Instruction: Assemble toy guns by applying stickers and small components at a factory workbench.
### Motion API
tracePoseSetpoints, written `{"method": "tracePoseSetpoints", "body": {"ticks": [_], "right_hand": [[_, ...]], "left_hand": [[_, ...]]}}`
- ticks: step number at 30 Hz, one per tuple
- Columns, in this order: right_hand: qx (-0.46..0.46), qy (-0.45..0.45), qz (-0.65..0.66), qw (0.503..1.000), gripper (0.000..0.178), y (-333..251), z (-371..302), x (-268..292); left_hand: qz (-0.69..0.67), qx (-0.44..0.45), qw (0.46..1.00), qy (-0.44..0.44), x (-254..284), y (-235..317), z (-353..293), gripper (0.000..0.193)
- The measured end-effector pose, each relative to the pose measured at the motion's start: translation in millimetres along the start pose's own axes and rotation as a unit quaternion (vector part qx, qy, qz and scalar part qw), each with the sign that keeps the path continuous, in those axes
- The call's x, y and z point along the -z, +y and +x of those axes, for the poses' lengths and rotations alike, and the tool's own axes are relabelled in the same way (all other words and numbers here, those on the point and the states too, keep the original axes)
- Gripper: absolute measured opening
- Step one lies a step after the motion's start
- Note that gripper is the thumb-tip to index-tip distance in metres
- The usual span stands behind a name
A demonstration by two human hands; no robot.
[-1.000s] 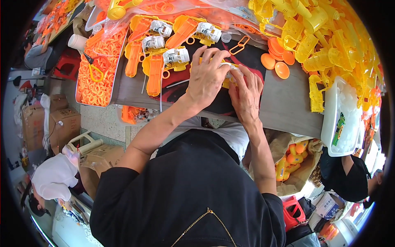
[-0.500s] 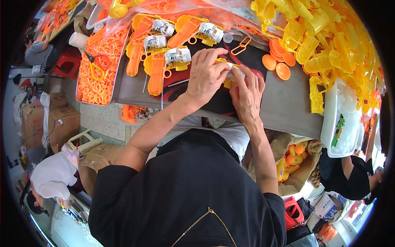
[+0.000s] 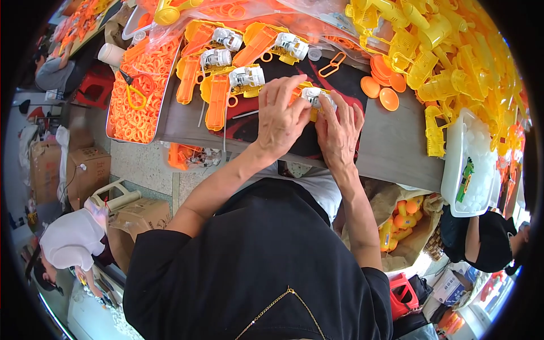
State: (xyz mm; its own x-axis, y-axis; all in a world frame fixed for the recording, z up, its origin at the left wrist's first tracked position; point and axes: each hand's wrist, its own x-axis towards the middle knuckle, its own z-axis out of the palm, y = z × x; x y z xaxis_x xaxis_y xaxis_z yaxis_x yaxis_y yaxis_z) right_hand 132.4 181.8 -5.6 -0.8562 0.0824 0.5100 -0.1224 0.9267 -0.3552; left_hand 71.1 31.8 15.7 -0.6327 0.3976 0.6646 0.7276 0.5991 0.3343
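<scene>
In front of me lies a yellow toy gun shell with a white mechanism point(image 3: 311, 94) in it, on a black and red mat point(image 3: 294, 141). My left hand point(image 3: 279, 116) is at its left side, fingers bent around it and thumb toward the white part. My right hand point(image 3: 339, 127) grips it from the right, with thumb and fingertips on the white part's edge. My fingers hide much of the shell. Left of my hands lie several similar yellow shells with orange handles point(image 3: 217, 102) and white mechanisms point(image 3: 246, 76).
A tray of orange rings point(image 3: 136, 107) holds yellow-handled scissors point(image 3: 135, 96). Orange discs point(image 3: 389, 98) and an orange oblong loop point(image 3: 332, 64) lie beyond my right hand. Yellow shells point(image 3: 453, 62) pile up at right, above a white tub point(image 3: 453, 170). A bag point(image 3: 362, 212) stands below the table edge.
My left fingertips have drawn back from the white mechanism, so more of it shows. My right hand stays at nearly the same place on the shell.
</scene>
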Motion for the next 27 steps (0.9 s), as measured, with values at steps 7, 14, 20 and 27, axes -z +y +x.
{"method": "tracePoseSetpoints", "body": {"ticks": [7,14,20,27], "right_hand": [[-0.022,0.012,0.041,0.999,0.039,-6.5,5.6,-0.4],[-0.041,0.048,0.035,0.997,0.028,-12.2,4.2,-11.0],[-0.04,0.087,0.019,0.995,0.033,-2.1,-0.9,-10.9],[-0.055,0.068,0.061,0.994,0.032,-3.3,-10.5,-7.4]], "left_hand": [[0.04,-0.061,0.994,-0.08,3.6,-0.7,-18.0,0.017],[-0.009,-0.053,0.993,-0.101,24.3,-14.7,-5.5,0.038],[-0.06,-0.107,0.983,-0.134,5.2,-22.6,1.4,0.044],[-0.067,-0.047,0.994,-0.072,24.2,-17.6,-10.0,0.033]]}}
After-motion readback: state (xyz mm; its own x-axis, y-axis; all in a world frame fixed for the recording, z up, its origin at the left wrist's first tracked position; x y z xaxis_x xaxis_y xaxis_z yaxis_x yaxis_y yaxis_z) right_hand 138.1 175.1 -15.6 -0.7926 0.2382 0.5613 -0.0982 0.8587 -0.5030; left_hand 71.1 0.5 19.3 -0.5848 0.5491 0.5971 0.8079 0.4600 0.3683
